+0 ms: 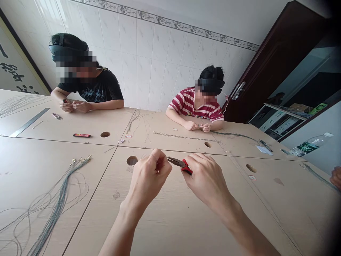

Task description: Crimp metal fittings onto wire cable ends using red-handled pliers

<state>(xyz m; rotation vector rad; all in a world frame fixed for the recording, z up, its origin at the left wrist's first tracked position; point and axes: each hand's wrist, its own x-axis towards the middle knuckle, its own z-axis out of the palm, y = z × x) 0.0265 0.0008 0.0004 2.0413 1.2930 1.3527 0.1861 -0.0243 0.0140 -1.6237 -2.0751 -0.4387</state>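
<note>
My right hand (204,174) is wrapped round the red handles of small pliers (176,162), whose dark metal jaws point left. The tips of the jaws reach the fingertips of my left hand (150,174). The fingers of that hand are pinched together, and what they hold, if anything, is too small to make out. Both hands are raised over the middle of the wooden table (170,220). To the left lies a bundle of thin grey-green cords (60,202) with small pale pieces at its upper end.
Across the table sit two people (98,85) (198,103) working with their hands. A metal ruler (30,122), a red-black object (81,135), more cords (234,134) and a plastic bottle (311,145) also show. Another person's hand (336,177) is at the right edge.
</note>
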